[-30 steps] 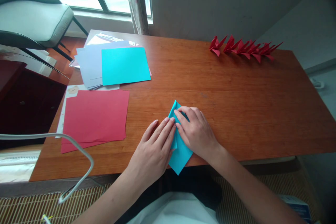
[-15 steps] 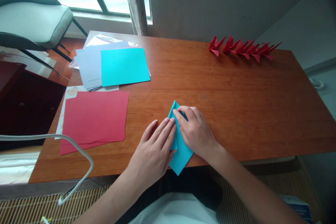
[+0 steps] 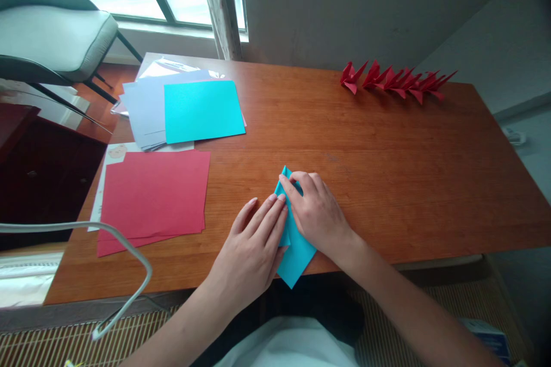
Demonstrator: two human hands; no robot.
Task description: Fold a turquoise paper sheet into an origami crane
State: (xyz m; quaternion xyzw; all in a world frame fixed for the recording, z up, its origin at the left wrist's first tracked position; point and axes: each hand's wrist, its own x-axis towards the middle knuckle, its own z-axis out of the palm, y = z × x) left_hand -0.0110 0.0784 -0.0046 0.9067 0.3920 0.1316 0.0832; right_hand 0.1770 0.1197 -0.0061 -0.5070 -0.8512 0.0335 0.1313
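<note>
A folded piece of blue paper (image 3: 301, 249), shaped like a narrow kite, lies at the table's near edge, one tip pointing away from me and the other jutting over the edge. My left hand (image 3: 258, 235) rests flat on its left side with the fingers stretched out. On its upper part presses my right hand (image 3: 316, 206), fingers curled and the index tip near the far point. The palms and fingers hide much of the folds. Whether the right fingers pinch a layer of paper is hard to see.
Red sheets (image 3: 157, 195) lie on the wooden table (image 3: 387, 183) to the left. Behind them is a blue sheet (image 3: 204, 112) on pale sheets (image 3: 144, 109). Several red paper cranes (image 3: 396, 81) stand in a row at the back right. A white cable (image 3: 129, 243) loops over the near left corner.
My right index finger has slid slightly towards the far tip of the blue paper. The left hand stays in place, and the whole view has shifted a little.
</note>
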